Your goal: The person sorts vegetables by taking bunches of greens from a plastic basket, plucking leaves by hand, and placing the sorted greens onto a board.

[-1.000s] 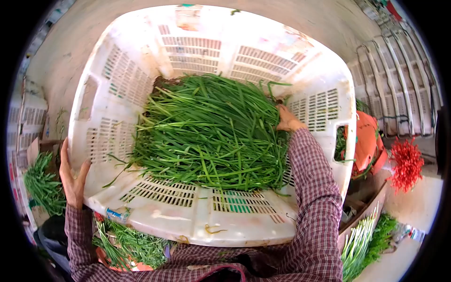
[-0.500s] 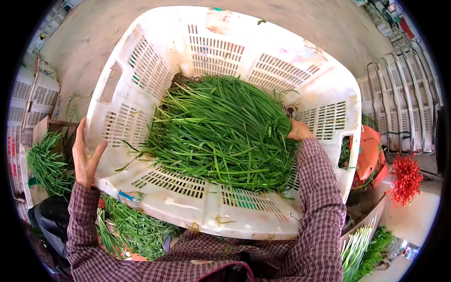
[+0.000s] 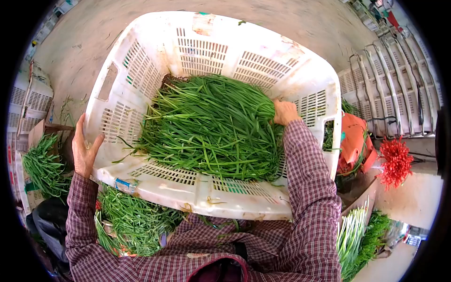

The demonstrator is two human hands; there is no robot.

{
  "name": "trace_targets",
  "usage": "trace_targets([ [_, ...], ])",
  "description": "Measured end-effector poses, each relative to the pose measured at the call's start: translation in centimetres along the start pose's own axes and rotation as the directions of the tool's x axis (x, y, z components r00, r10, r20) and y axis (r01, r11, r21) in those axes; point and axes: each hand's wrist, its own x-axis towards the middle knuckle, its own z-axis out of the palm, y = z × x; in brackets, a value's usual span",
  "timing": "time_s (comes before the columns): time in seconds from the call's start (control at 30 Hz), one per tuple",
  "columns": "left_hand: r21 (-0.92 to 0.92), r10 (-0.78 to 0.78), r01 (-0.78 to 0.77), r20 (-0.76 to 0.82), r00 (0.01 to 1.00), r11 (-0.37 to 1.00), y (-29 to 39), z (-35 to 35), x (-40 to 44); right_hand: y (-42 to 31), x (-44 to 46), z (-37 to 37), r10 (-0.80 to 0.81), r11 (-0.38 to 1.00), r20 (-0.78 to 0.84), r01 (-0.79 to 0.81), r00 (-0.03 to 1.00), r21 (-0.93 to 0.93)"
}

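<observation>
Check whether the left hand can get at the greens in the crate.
Likely yes: the left hand is at the rim of the crate, whose open top leaves the way to the greens free.

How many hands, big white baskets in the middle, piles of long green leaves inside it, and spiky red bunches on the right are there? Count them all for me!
Hands (left hand, right hand): 2
Big white basket: 1
Pile of long green leaves: 1
Spiky red bunch: 1
Total: 5
</observation>
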Motion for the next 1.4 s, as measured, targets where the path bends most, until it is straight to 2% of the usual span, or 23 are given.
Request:
trace_targets([
  [0.07, 0.000, 0.012, -0.012, -0.005, 1.000, 1.000, 0.0, -0.2, -0.1, -0.6, -1.5, -3.3, -0.019, 0.999, -0.095, 0.015, 0.995, -0.040],
  [0.13, 0.010, -0.002, 0.002, -0.003, 1.000, 1.000, 0.2, -0.1, -0.1, -1.5, -4.1, -8.1, 0.008, 0.995, 0.032, -0.011, 0.999, 0.099],
  [0.27, 0.033, 0.059, -0.059, -0.013, 0.998, 0.998, -1.4, 0.1, 0.0, 0.1, -5.5, -7.3, 0.076, 0.988, 0.035, -0.080, 0.997, 0.129],
  [0.37, 0.199, 0.228, -0.203, -0.111, 0.967, 0.959, -0.5, -0.1, -0.1, 1.1, -6.5, -10.4, 0.081, 0.978, 0.125, -0.103, 0.989, 0.179],
  [0.43, 0.493, 0.529, -0.400, -0.150, 0.835, 0.772, 3.2, -0.2, -0.5, 1.9, -8.4, -12.5, 0.112, 0.965, 0.060, -0.124, 0.992, 0.232],
  [0.53, 0.048, 0.527, -0.529, 0.062, 0.848, 0.847, 10.3, 1.9, -1.4, 4.5, -9.7, -12.0, 0.128, 0.910, 0.049, -0.136, 0.991, 0.391],
  [0.6, -0.443, 0.443, -0.235, 0.453, 0.774, 0.865, 17.5, 4.7, -2.3, 5.3, -10.0, -11.1, 0.105, 0.877, 0.084, -0.132, 0.991, 0.461],
  [0.63, -0.578, 0.446, -0.005, 0.625, 0.641, 0.816, 20.7, 6.9, -2.8, 5.5, -10.4, -10.8, 0.080, 0.834, 0.120, -0.132, 0.990, 0.536],
  [0.67, -0.554, 0.377, 0.332, 0.800, 0.467, 0.764, 22.7, 9.5, -3.4, 5.3, -11.8, -11.9, 0.078, 0.811, 0.108, -0.126, 0.991, 0.572],
  [0.7, -0.487, 0.386, 0.501, 0.873, 0.298, 0.715, 24.5, 12.7, -3.8, 5.4, -12.6, -12.3, 0.089, 0.806, 0.104, -0.133, 0.991, 0.576],
  [0.77, -0.298, 0.308, 0.690, 0.944, 0.114, 0.659, 27.1, 19.9, -5.2, 5.8, -13.8, -13.0, 0.023, 0.755, 0.162, -0.123, 0.987, 0.645],
  [0.83, -0.259, 0.300, 0.868, 0.944, 0.136, 0.423, 28.8, 26.3, -5.4, 6.1, -14.0, -12.0, 0.001, 0.726, 0.142, -0.099, 0.990, 0.680],
  [0.87, -0.261, 0.302, 0.867, 0.944, 0.136, 0.425, 29.8, 28.0, -5.5, 5.5, -14.6, -12.1, 0.021, 0.743, 0.137, -0.107, 0.990, 0.661],
  [0.9, -0.262, 0.262, 0.943, 0.943, 0.205, 0.204, 30.9, 29.3, -5.5, 4.9, -15.2, -12.2, 0.039, 0.760, 0.131, -0.114, 0.991, 0.639],
  [0.93, -0.262, 0.206, 0.964, 0.943, 0.263, -0.032, 31.4, 30.6, -5.8, 4.3, -15.6, -12.5, 0.060, 0.794, 0.166, -0.148, 0.984, 0.590],
  [0.97, -0.266, 0.204, 0.963, 0.942, 0.267, -0.033, 31.6, 31.6, -6.1, 3.4, -16.2, -12.7, 0.057, 0.795, 0.163, -0.143, 0.985, 0.590],
  [1.03, -0.273, 0.294, 0.913, 0.885, 0.362, -0.302, 31.5, 33.5, -5.8, 1.5, -17.8, -13.8, 0.112, 0.887, 0.091, -0.141, 0.990, 0.440],
  [1.07, -0.262, 0.215, 0.886, 0.908, 0.361, -0.382, 31.3, 34.2, -5.8, 0.4, -18.2, -14.4, 0.112, 0.915, 0.166, -0.167, 0.980, 0.368],
  [1.13, -0.182, 0.261, 0.885, 0.912, 0.315, -0.429, 30.1, 34.9, -5.1, -1.0, -18.8, -13.4, 0.135, 0.921, 0.077, -0.154, 0.988, 0.358],
  [1.27, -0.488, 0.030, 0.813, 0.852, 0.523, -0.316, 31.9, 28.3, -5.9, -1.6, -17.5, -11.9, 0.069, 0.824, 0.086, -0.106, 0.994, 0.557],
  [1.3, -0.383, 0.004, 0.821, 0.905, 0.424, -0.424, 31.9, 28.4, -5.4, -1.4, -16.9, -11.3, 0.036, 0.781, 0.119, -0.102, 0.992, 0.616],
  [1.33, -0.362, 0.014, 0.799, 0.907, 0.420, -0.480, 31.9, 29.0, -5.4, -1.4, -16.5, -10.6, 0.052, 0.771, 0.084, -0.094, 0.995, 0.630],
  [1.4, -0.382, -0.017, 0.822, 0.910, 0.414, -0.422, 31.3, 30.3, -5.5, -1.3, -16.1, -9.7, 0.074, 0.764, 0.085, -0.111, 0.994, 0.635],
])
